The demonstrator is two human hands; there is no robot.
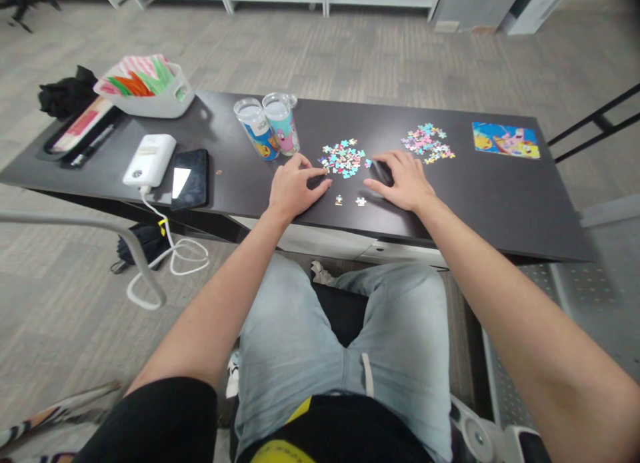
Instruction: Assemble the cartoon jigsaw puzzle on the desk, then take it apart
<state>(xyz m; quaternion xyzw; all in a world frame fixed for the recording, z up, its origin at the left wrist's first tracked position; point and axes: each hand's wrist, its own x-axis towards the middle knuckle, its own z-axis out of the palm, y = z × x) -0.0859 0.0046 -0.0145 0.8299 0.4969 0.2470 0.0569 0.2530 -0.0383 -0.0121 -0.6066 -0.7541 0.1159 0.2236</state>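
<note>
A loose pile of small jigsaw pieces (345, 158) lies on the dark table between my hands. My left hand (293, 186) rests at the pile's left edge, its index finger stretched to a piece there and its thumb apart below. On the other side, my right hand (404, 178) has thumb and fingers spread, with the fingertips close to a single piece (369, 163) at the pile's right edge. Two separate pieces, one brownish (339, 200) and one pale (361, 201), lie nearer the front edge. Neither hand shows anything gripped; the curled outer fingers are partly hidden.
A second heap of pieces (428, 143) and a cartoon picture card (506, 140) lie to the right. Two clear-lidded cartoon cups (270, 126) stand behind my left hand. Further left are a phone (190, 178), a cabled white power bank (150, 160) and a white basket (150, 103).
</note>
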